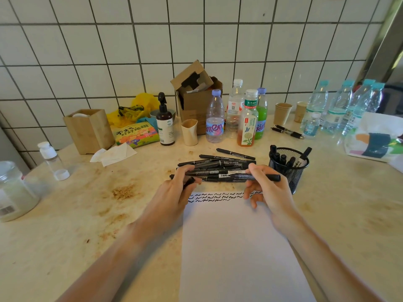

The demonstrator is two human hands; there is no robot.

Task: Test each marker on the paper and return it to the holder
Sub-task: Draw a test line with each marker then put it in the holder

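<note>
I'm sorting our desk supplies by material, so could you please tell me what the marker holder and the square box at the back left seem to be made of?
The marker holder looks like black metal wire mesh: you can see through its fine grid to the markers inside. The square box looks like light wood, perhaps bamboo, with a matte finish, faint grain and thick flat walls.

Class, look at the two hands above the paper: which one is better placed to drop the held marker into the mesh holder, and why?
Right. The right hand already grips the black marker, and the black wire-mesh holder stands just beside it; the left hand holds only what looks like a cap.
</note>
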